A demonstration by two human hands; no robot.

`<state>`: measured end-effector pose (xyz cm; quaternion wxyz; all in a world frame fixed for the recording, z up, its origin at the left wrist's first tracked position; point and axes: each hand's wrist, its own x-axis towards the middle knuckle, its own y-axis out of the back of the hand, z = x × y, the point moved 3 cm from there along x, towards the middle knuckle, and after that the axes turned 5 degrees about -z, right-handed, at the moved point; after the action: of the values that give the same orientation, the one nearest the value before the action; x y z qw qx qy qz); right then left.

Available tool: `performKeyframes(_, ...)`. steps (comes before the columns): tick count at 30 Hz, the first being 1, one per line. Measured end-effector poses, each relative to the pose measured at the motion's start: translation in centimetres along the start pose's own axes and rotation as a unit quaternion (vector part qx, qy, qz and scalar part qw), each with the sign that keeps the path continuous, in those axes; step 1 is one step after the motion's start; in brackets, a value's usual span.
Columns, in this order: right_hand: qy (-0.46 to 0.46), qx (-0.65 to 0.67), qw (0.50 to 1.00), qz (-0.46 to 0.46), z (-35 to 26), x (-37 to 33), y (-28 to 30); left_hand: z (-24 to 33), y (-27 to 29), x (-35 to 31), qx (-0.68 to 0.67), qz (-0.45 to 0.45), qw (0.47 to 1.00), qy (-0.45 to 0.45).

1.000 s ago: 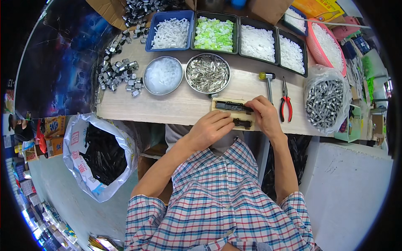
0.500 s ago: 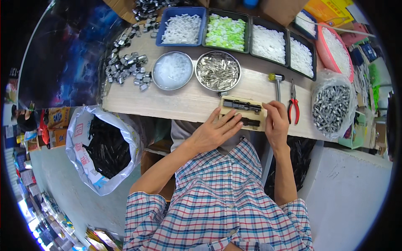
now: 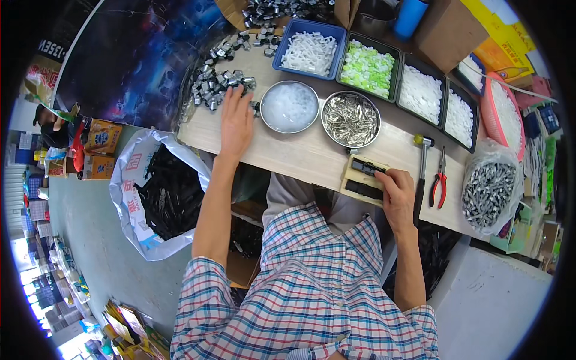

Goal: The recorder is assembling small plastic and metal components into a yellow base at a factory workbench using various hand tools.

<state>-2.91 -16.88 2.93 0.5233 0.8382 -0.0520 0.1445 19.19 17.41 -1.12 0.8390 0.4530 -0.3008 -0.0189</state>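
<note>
Head view. The left hand (image 3: 236,123) has left the wooden jig (image 3: 365,179) and now lies stretched out at about 10 o'clock on the workbench (image 3: 300,157), fingers spread and flat on the heap of small metal clips (image 3: 219,81); whether any clip is pinched under the fingertips cannot be told. The right hand (image 3: 398,195) stays at about 4 o'clock from the bench centre, fingers curled against the right edge of the jig, steadying it; the dark part (image 3: 366,167) sits in the jig's upper slot, just left of the fingertips. By judgement, the piece in the jig is waiting for a further component, and the reach into the clip heap is a fetching move.

Compared with the earlier frames: both hands then met over the jig, close together; the left arm has since swung out to the far left, and the view has tilted with it. The round bowl of clear pieces (image 3: 290,107), the bowl of metal pins (image 3: 351,119), the hammer (image 3: 420,174) and the red-handled pliers (image 3: 438,183) keep their places.
</note>
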Motion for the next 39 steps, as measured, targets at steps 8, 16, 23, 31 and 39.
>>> performKeyframes(8,0.014,-0.079,0.997,0.018,-1.4,0.3,0.4,1.6,-0.5,-2.4,0.041,-0.061,0.997,0.017)
performKeyframes(16,0.033,0.201,0.979,-0.014,-8.0,4.0,-2.6,4.3,1.1,-6.4,0.015,-0.06,0.996,0.068)
performKeyframes(23,0.029,0.252,0.967,-0.025,-11.2,8.4,-10.4,7.5,1.1,-7.6,-0.177,-0.131,0.975,-0.004)
performKeyframes(31,0.075,0.104,0.988,-0.082,-9.9,9.5,-10.7,9.7,-0.3,-8.0,-0.188,-0.132,0.972,-0.037)
performKeyframes(39,0.066,-0.031,0.992,-0.102,-8.2,8.3,-7.2,12.3,-2.7,-8.2,-0.079,-0.111,0.99,-0.046)
